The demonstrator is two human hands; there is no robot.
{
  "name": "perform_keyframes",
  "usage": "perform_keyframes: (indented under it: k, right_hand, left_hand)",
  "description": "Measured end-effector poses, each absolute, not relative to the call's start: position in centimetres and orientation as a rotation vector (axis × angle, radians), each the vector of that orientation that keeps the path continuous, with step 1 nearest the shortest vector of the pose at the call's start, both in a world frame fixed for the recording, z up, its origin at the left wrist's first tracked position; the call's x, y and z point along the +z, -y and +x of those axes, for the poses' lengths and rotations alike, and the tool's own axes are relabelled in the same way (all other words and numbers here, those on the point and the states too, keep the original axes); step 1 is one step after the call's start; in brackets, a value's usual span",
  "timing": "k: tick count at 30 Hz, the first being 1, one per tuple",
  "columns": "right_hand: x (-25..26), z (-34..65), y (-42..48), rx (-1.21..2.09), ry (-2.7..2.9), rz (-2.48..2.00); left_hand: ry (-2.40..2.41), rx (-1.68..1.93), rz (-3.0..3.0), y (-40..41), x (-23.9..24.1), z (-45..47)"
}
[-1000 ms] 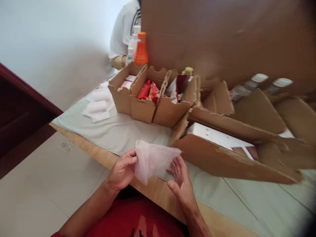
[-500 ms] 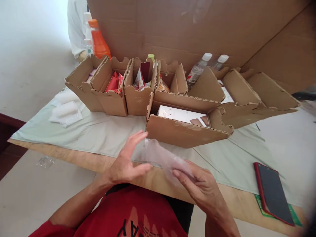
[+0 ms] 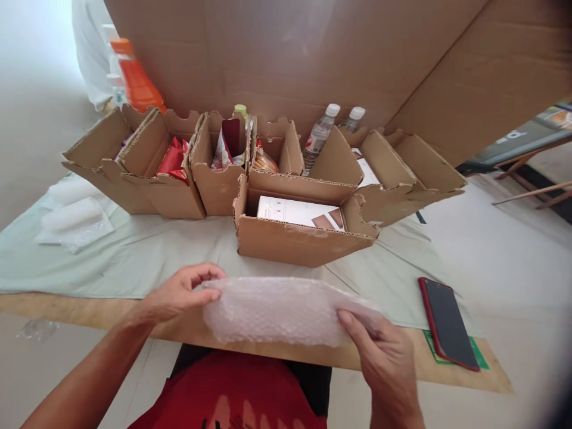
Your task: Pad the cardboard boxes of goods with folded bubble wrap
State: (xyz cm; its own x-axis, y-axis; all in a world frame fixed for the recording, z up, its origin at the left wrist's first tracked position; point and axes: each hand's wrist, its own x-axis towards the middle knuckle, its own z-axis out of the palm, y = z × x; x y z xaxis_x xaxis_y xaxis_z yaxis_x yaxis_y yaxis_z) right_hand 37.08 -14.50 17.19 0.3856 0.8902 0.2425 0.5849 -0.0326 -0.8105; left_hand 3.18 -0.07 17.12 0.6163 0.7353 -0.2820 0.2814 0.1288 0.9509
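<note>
Between my two hands a bubble wrap bag [image 3: 277, 313] is stretched out flat, above the front edge of the table. My left hand [image 3: 183, 292] pinches its left end between thumb and fingers. My right hand [image 3: 386, 348] grips the right end, thumb on top and the other fingers behind. Just beyond the bag stands a long cardboard bin [image 3: 304, 243] with a white printed box [image 3: 301, 213] in it.
Behind is a row of cardboard bins [image 3: 218, 193] with red packets [image 3: 173, 159], snacks and water bottles [image 3: 319, 138]. An orange bottle [image 3: 138, 80] stands back left. More bubble wrap [image 3: 78, 217] lies left. A phone [image 3: 449, 325] rests on the right over something green.
My left hand, open and apart before, has closed on the bag's left end. The bag is now drawn out wide and level between both hands. The view has shifted to the right.
</note>
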Motion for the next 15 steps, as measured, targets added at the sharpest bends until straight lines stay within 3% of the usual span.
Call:
perform_keyframes:
  k: [6,10,15]
  right_hand:
    - [11.5,37.9,13.1,0.194,1.256,-2.005]
    - [11.7,38.3,14.1,-0.047,1.337,-1.969]
    - [12.9,32.2,10.6,0.126,1.648,-1.724]
  left_hand:
    - [-1.345,0.632,1.899,-1.1,15.6,4.2]
    - [-1.410,0.839,1.982,1.4,15.7,4.9]
    - [-1.148,0.806,1.672,3.0,16.3,8.3]
